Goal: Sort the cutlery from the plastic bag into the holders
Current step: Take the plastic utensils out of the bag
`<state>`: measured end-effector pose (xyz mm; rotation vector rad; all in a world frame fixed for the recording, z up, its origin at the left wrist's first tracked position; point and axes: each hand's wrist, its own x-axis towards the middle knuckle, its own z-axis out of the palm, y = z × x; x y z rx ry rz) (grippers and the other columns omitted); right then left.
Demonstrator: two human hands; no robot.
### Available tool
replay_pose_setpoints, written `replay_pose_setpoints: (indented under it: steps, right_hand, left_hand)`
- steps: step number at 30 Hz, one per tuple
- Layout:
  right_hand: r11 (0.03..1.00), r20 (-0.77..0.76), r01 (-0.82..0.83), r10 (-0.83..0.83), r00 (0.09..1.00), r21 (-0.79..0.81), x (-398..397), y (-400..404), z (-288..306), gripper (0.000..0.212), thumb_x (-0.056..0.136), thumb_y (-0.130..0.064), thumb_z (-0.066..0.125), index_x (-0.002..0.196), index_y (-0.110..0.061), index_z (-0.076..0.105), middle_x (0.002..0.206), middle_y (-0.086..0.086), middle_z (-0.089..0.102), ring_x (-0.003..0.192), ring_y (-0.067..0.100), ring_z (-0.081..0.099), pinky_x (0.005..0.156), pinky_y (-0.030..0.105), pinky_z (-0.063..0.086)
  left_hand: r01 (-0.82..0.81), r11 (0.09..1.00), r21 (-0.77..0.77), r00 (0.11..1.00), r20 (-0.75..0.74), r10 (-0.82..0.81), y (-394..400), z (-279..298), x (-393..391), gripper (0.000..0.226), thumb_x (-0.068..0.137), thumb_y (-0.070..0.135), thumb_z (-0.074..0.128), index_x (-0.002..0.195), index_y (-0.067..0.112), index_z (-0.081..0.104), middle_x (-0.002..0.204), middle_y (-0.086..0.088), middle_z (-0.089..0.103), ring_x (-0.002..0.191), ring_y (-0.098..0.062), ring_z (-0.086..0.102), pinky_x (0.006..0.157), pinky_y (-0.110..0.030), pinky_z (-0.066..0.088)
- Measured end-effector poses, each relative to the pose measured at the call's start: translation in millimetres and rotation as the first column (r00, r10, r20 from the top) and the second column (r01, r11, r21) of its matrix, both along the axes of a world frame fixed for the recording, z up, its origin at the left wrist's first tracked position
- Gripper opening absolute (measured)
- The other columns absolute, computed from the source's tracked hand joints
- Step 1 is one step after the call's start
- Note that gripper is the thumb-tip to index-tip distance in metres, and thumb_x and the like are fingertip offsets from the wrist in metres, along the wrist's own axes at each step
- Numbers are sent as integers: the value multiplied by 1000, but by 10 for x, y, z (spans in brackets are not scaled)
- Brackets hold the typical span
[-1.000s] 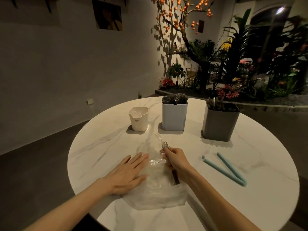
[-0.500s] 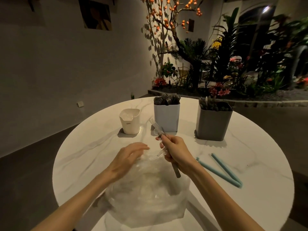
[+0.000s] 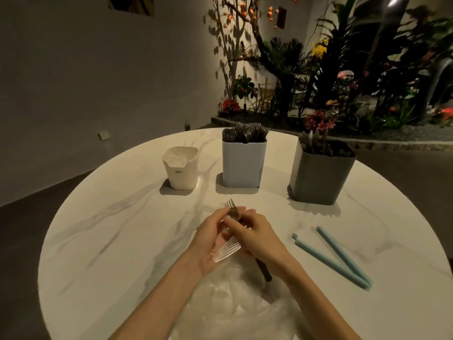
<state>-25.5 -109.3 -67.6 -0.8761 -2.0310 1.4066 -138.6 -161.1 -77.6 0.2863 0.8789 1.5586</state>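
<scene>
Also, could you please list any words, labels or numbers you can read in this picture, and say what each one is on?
A small dark mark is printed on the front of the white holder, but it is too small and blurred to read.
No other text shows on the light blue holder, the grey holder or the plastic bag.

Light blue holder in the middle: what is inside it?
The light blue holder is packed with dark cutlery, only the top ends showing above its rim. Its wall hides the rest.
</scene>
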Motion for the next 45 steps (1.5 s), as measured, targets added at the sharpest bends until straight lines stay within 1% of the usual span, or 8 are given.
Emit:
replay_pose_setpoints:
  steps: [8,10,13,18,22,35,39,45]
  right_hand:
    - [962,-173,56,-105,979,-267,82,154,93,19,97,-36,65,105,-22,74,69,-2,63,51,6,48,44,19,37]
    - [955,-204,57,-120,972,-289,96,179,108,23,96,-35,65,106,-16,73,73,2,60,50,8,45,42,18,36]
    - [962,-226,55,-118,967,-267,96,172,114,23,97,-34,64,105,-13,73,73,4,58,51,9,45,42,19,36]
    - [985,-205,88,-118,972,-151,90,162,87,18,99,-36,62,105,-23,73,75,-4,64,58,4,55,48,17,41]
    - [988,-183,138,-149,972,-70,45,188,53,13,96,-38,65,104,-33,74,86,-16,72,83,2,67,64,19,56]
    - [954,-222,211,-258,940,-214,71,226,75,16,101,-30,60,108,-22,72,80,2,64,62,12,54,48,19,45]
    - [965,-192,232,-253,948,-123,11,219,17,19,101,-33,59,112,-23,71,85,-1,67,80,12,62,67,21,49]
    - [908,-245,199,-301,922,-369,97,318,87,19,103,-26,58,110,-16,72,82,4,60,65,10,49,53,20,41]
  left_hand:
    - [-165,985,53,981,115,158,93,-123,-291,34,96,7,41,124,-3,59,108,-17,72,98,-31,72,90,-43,55]
    - [-153,988,36,983,111,148,54,-81,-265,24,92,0,42,109,-1,59,76,-10,59,67,-20,61,69,-33,56]
    - [-13,1000,-23,1000,6,13,-39,9,-212,12,88,7,43,91,6,55,60,2,25,41,-7,20,37,-20,18]
    - [266,952,-153,815,-492,-307,-157,133,-94,44,86,59,67,80,16,62,61,3,24,48,-10,12,43,-24,9]
    - [373,913,-166,607,-700,-376,-210,167,-31,48,93,59,58,71,18,70,53,6,32,47,-10,17,44,-25,12]
    - [513,856,-60,659,-612,-437,-195,106,-13,44,106,36,49,111,-5,66,101,-26,73,52,-16,59,40,-18,39]
    - [526,843,-108,648,-591,-480,-204,98,17,42,101,36,60,107,-5,69,74,-15,67,47,-15,53,48,-27,38]
    - [570,818,-77,683,-509,-524,-237,105,29,22,104,24,53,93,6,57,65,-9,52,65,-27,65,57,-27,53]
